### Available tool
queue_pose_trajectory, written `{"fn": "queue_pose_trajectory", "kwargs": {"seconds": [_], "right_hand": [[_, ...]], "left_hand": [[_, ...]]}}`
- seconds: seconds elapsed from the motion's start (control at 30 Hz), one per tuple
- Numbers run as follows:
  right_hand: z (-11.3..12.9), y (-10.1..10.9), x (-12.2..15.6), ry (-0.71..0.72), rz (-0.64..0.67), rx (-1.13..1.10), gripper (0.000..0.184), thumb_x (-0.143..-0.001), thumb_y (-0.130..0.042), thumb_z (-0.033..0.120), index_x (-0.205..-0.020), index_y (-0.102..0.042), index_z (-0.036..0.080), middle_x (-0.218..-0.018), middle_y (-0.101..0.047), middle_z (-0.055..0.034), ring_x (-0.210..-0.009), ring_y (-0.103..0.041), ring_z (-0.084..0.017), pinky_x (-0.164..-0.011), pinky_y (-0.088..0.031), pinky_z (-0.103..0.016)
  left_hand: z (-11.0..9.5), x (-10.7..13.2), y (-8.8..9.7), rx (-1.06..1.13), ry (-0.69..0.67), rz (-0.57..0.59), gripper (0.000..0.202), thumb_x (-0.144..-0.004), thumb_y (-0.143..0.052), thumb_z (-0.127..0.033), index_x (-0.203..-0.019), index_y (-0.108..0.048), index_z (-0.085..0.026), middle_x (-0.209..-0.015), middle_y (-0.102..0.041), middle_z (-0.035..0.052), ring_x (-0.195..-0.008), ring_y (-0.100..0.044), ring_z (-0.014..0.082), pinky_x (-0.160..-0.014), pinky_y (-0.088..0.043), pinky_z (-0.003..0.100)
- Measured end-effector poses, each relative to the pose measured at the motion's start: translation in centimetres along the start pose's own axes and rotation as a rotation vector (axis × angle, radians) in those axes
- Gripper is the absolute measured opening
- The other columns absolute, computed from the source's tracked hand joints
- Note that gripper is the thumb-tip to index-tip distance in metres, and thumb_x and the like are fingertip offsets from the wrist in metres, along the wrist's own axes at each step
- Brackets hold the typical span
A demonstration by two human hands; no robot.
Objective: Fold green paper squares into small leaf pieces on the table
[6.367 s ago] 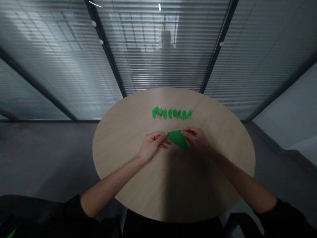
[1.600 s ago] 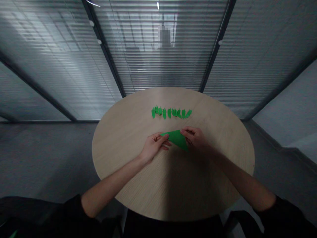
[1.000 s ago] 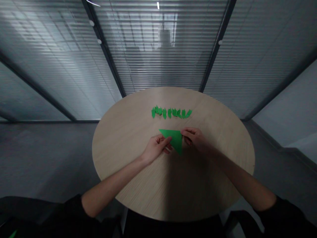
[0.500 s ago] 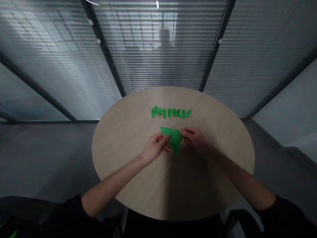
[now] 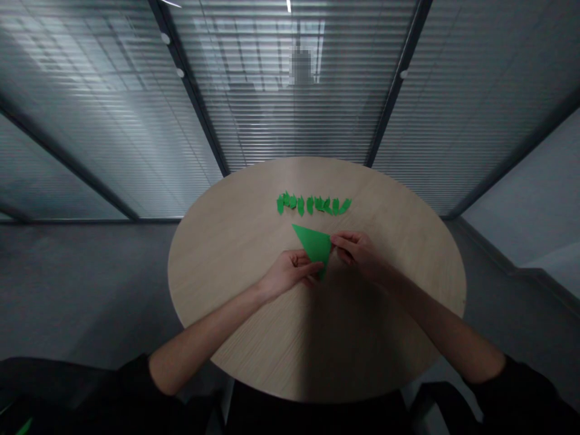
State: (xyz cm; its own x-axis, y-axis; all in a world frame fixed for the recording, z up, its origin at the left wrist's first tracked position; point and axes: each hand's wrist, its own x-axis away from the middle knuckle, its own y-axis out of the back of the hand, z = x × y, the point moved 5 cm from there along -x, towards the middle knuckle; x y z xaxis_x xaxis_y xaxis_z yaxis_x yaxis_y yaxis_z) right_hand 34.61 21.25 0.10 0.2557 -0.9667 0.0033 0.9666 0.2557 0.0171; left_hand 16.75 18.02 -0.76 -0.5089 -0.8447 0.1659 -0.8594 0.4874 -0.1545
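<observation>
A green paper triangle (image 5: 313, 243) is held just above the round wooden table (image 5: 226, 254), near its middle. My left hand (image 5: 292, 272) pinches the triangle's lower point, fingers closed on it. My right hand (image 5: 357, 251) pinches the triangle's right corner, also closed. The third corner points free toward the upper left.
A row of several small green folded paper pieces (image 5: 312, 205) lies on the table just beyond the triangle. Glass walls with blinds (image 5: 290, 109) stand behind the table. Dark floor surrounds it on both sides.
The triangle has turned between my hands: its lower point swung left toward my left hand, which slid down to grip it. My right hand kept its corner. The row of small pieces has not moved.
</observation>
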Motion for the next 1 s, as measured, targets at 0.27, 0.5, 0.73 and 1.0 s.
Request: {"fn": "queue_pose_trajectory", "kwargs": {"seconds": [0.27, 0.5, 0.73, 1.0], "right_hand": [[0.32, 0.24, 0.16, -0.008, -0.05, 0.023, 0.035, -0.081, -0.072, 0.054, -0.072, -0.068, 0.02, -0.045, -0.041, 0.0075, -0.04, -0.031, -0.008, -0.041, -0.016, -0.027], [0.31, 0.33, 0.16, -0.017, -0.065, 0.012, 0.035, -0.08, -0.072, 0.054, -0.071, -0.067, 0.02, -0.044, -0.042, 0.0076, -0.039, -0.031, -0.008, -0.04, -0.017, -0.026], [0.54, 0.41, 0.18, -0.008, -0.096, 0.026, 0.035, -0.079, -0.072, 0.054, -0.07, -0.066, 0.02, -0.043, -0.041, 0.0081, -0.038, -0.03, -0.008, -0.041, -0.017, -0.027], [0.16, 0.64, 0.03, -0.003, -0.085, 0.026, 0.036, -0.082, -0.071, 0.055, -0.073, -0.067, 0.02, -0.045, -0.041, 0.0079, -0.039, -0.031, -0.008, -0.041, -0.017, -0.027]], "left_hand": [[-0.27, 0.15, -0.22, 0.02, 0.017, 0.021, 0.034, -0.075, -0.089, -0.037, -0.09, -0.071, -0.012, -0.073, -0.071, 0.002, -0.063, -0.066, 0.0122, -0.058, -0.054, 0.023], [-0.43, 0.15, -0.36, -0.002, 0.015, 0.01, 0.028, -0.075, -0.088, -0.031, -0.08, -0.066, -0.013, -0.069, -0.07, 0.0008, -0.058, -0.064, 0.0104, -0.055, -0.052, 0.021], [-0.16, 0.25, -0.61, -0.011, 0.033, 0.073, 0.036, -0.075, -0.088, -0.04, -0.087, -0.067, -0.013, -0.071, -0.07, 0.0021, -0.059, -0.065, 0.0123, -0.054, -0.053, 0.023], [-0.68, 0.52, -0.77, -0.018, 0.016, 0.095, 0.044, -0.075, -0.087, -0.048, -0.09, -0.065, -0.014, -0.071, -0.069, 0.0016, -0.059, -0.064, 0.0124, -0.055, -0.054, 0.024]]}}
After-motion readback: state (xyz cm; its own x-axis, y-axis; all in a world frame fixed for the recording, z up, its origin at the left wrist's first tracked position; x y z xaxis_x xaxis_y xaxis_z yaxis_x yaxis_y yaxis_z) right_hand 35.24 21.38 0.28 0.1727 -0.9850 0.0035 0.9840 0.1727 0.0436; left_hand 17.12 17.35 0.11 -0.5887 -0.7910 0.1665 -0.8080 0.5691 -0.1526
